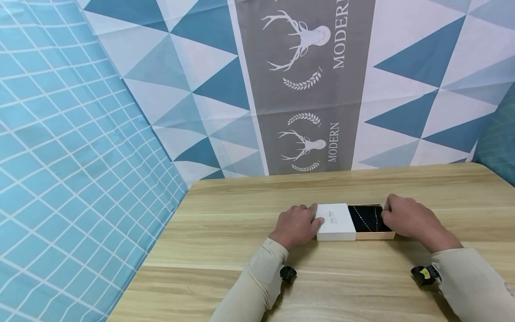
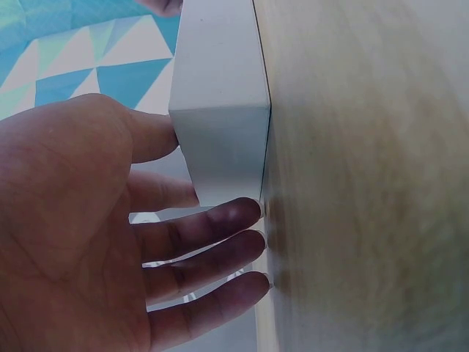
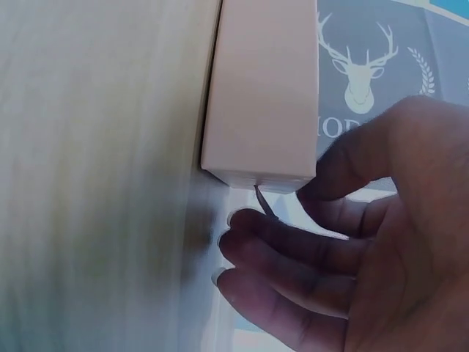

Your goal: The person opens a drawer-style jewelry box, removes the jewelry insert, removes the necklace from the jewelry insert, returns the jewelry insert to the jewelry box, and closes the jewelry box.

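From where I stand it's a cloth-hung corner, whether home or studio I can't tell: behind the wood-grain counter hangs a creased stag-and-triangle print; left of the counter, blue checked cloth.

There are two grips, one box, one table, two deer prints.

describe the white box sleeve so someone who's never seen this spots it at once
On the wooden table, below the grey deer-print panel, look beside the left hand. The flat, square-topped white sleeve is there. Dark lettering on its top sets it apart from the pink-sided, black-lined tray sticking out of it toward the right hand.
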`<state>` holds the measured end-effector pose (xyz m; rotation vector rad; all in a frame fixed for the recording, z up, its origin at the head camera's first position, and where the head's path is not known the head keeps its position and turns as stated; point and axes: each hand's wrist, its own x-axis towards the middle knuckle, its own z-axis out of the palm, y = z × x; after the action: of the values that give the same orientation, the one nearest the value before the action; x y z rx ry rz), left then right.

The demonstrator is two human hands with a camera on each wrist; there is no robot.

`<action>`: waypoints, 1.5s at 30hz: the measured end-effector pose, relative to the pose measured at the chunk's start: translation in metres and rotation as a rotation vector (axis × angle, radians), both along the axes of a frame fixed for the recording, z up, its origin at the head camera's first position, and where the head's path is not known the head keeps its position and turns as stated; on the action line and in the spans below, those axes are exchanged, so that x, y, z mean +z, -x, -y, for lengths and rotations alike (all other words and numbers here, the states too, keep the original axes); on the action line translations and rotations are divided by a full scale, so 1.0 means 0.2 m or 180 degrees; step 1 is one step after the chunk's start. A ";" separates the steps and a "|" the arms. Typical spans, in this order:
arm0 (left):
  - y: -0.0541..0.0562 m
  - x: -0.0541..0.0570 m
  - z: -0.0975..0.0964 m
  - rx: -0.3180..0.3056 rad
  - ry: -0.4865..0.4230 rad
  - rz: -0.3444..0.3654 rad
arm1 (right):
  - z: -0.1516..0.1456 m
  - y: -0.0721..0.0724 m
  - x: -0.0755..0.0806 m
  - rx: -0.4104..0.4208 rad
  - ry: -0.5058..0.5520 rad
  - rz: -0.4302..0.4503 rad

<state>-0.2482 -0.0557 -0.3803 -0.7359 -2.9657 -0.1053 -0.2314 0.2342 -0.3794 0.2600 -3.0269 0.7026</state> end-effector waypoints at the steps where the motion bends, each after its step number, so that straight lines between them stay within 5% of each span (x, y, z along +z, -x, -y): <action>1: 0.00 0.00 0.00 -0.0004 -0.0005 0.0000 | 0.00 0.00 0.00 0.0019 -0.0013 0.0012; 24: -0.01 -0.01 0.00 0.0000 -0.0032 -0.0043 | 0.03 0.00 0.00 0.0187 -0.0178 0.0066; 45: 0.00 -0.01 0.00 0.0004 -0.0023 -0.0043 | 0.06 0.00 0.02 0.0087 -0.0383 0.0014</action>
<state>-0.2479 -0.0558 -0.3825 -0.7309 -2.9514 -0.1105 -0.2316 0.2228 -0.3763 0.3035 -3.0798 0.5236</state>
